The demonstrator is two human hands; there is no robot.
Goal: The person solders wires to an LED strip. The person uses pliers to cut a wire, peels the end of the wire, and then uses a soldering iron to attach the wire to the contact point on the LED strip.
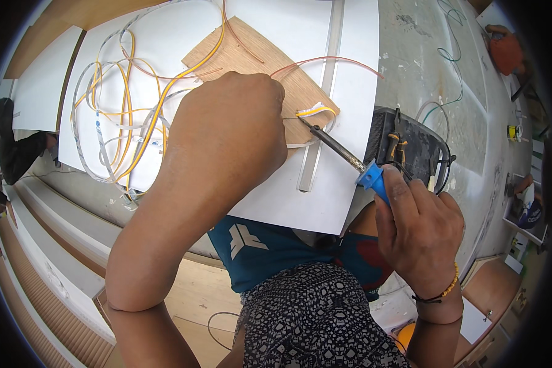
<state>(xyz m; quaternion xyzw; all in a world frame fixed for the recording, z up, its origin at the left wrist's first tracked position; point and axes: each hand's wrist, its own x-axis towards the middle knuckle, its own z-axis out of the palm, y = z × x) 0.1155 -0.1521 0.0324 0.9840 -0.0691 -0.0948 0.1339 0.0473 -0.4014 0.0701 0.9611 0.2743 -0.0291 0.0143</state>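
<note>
My right hand (420, 227) grips the blue handle of a soldering iron (337, 149), whose tip reaches up and left to the wooden board (313, 86). Beside that tip lies the end of a yellow-and-white LED strip (318, 110), curling over the board's edge. My left hand (227, 122) is closed over the board, its back toward me and its fingertips hidden. A thin wire (289, 118) juts from its right side toward the iron's tip. Thin red wires (325, 59) run across the board near my left knuckles.
Loops of LED strip (129, 110) sprawl over the white panel (257, 199) on the left. A clear channel (310, 168) passes beneath the board. To the right, pliers (397, 144) rest on a black case (423, 138). Other people's limbs show at both outer edges.
</note>
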